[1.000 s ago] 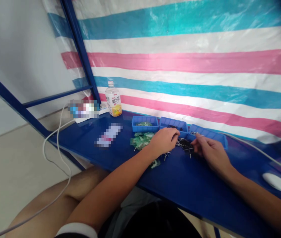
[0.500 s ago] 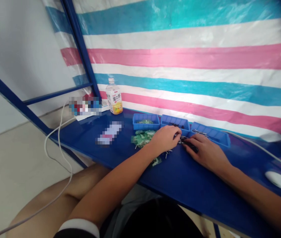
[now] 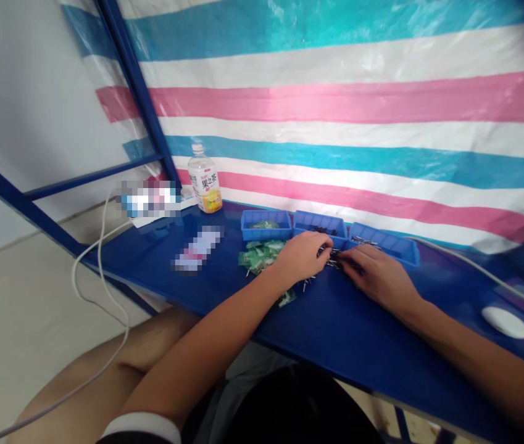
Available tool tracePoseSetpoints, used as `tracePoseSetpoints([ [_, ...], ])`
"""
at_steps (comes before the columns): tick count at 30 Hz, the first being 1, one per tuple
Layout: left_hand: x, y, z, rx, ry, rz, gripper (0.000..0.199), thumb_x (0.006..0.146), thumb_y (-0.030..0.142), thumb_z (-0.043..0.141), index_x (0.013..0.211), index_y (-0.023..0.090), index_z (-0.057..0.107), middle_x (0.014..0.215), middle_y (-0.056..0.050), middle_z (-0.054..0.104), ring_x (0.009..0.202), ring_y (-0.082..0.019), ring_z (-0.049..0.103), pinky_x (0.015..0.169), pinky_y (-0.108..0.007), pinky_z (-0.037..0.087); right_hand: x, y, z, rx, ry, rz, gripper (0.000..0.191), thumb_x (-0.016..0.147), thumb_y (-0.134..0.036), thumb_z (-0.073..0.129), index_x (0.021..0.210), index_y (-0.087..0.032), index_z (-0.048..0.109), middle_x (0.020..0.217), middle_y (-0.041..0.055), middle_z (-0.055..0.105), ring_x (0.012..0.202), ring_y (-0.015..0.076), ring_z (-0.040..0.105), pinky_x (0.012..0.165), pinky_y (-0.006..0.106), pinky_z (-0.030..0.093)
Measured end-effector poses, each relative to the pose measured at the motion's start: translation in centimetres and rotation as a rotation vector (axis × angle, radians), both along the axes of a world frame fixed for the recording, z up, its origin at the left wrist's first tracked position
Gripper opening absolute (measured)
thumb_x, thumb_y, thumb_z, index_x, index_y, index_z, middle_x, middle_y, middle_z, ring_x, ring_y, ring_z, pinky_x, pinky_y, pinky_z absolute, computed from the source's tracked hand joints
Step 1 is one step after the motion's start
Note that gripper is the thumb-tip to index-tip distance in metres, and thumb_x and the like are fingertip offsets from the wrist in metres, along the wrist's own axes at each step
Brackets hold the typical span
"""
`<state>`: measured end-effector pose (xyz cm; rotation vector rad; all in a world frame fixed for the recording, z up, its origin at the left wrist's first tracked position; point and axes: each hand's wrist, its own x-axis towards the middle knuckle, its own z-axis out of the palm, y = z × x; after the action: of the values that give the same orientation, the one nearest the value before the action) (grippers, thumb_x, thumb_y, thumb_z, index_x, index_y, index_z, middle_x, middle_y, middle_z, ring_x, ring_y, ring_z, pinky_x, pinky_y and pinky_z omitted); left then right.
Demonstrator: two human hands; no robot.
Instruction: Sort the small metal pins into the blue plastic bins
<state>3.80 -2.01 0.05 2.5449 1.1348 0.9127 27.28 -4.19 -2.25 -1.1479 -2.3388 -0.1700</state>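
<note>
My left hand (image 3: 305, 256) is bent over a loose pile of small dark and silvery parts (image 3: 333, 259) on the blue table. Its fingers are curled together, and what they hold is hidden. Just right of it, my right hand (image 3: 378, 271) has its fingertips pressed together at the same pile, with a dark shape under them too unclear to name. Beside my left hand lies a heap of green, film-like pieces (image 3: 259, 256). Thin silvery pins (image 3: 307, 283) stick out below my left wrist.
Three blue bins line the back: one with green pieces (image 3: 266, 235), one with black parts (image 3: 299, 222), one with silvery pins (image 3: 410, 253). A drink bottle (image 3: 206, 182) and a blurred-out flat object (image 3: 197, 248) stand left. A white oval object (image 3: 506, 323) and a cable (image 3: 479, 265) lie right.
The whole view has shifted slightly, so everything sits a little further left. Both hands stay at the pile, with only small finger movements and the fingertips slightly closer together.
</note>
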Motion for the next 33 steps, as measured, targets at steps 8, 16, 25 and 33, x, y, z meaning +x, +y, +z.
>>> tracePoseSetpoints([
  [8, 0.2, 0.0, -0.3, -0.029, -0.036, -0.016, 0.028, 0.102, 0.024, 0.059, 0.125, 0.018, 0.073, 0.12, -0.008, 0.08, 0.115, -0.026, 0.072, 0.106, -0.041, 0.056, -0.6, -0.1, 0.5, 0.006, 0.217, 0.013, 0.026, 0.107, -0.033, 0.052, 0.127, -0.025, 0.067, 0.109, 0.0109, 0.073, 0.097, 0.0285, 0.071, 0.087, 0.044, 0.058],
  [16, 0.3, 0.1, -1.0, -0.061, -0.025, -0.014, 0.042, 0.101, 0.029, 0.062, 0.142, 0.016, 0.066, 0.131, -0.009, 0.078, 0.128, -0.028, 0.068, 0.114, -0.045, 0.054, -0.2, 0.6, -0.2, -0.019, 0.273, 0.02, 0.03, 0.105, -0.032, 0.054, 0.132, -0.028, 0.066, 0.115, 0.0118, 0.074, 0.101, 0.0313, 0.073, 0.088, 0.047, 0.06],
  [25, 0.1, 0.3, -1.1, -0.022, 0.057, -0.048, 0.035, 0.103, 0.027, 0.061, 0.136, 0.018, 0.07, 0.135, -0.011, 0.075, 0.129, -0.027, 0.067, 0.115, -0.045, 0.053, -0.2, 0.8, -0.2, -0.033, 0.223, 0.048, 0.023, 0.102, -0.03, 0.059, 0.119, -0.027, 0.074, 0.111, 0.009, 0.078, 0.104, 0.0309, 0.072, 0.095, 0.05, 0.059],
  [33, 0.1, 0.1, -1.1, -0.044, 0.038, -0.038, 0.038, 0.1, 0.021, 0.06, 0.138, 0.018, 0.067, 0.141, -0.01, 0.072, 0.134, -0.028, 0.065, 0.116, -0.045, 0.053, -0.2, 0.7, -0.4, -0.095, 0.066, 0.153, 0.028, 0.104, -0.026, 0.056, 0.122, -0.028, 0.077, 0.114, 0.0076, 0.08, 0.106, 0.03, 0.072, 0.094, 0.049, 0.06],
])
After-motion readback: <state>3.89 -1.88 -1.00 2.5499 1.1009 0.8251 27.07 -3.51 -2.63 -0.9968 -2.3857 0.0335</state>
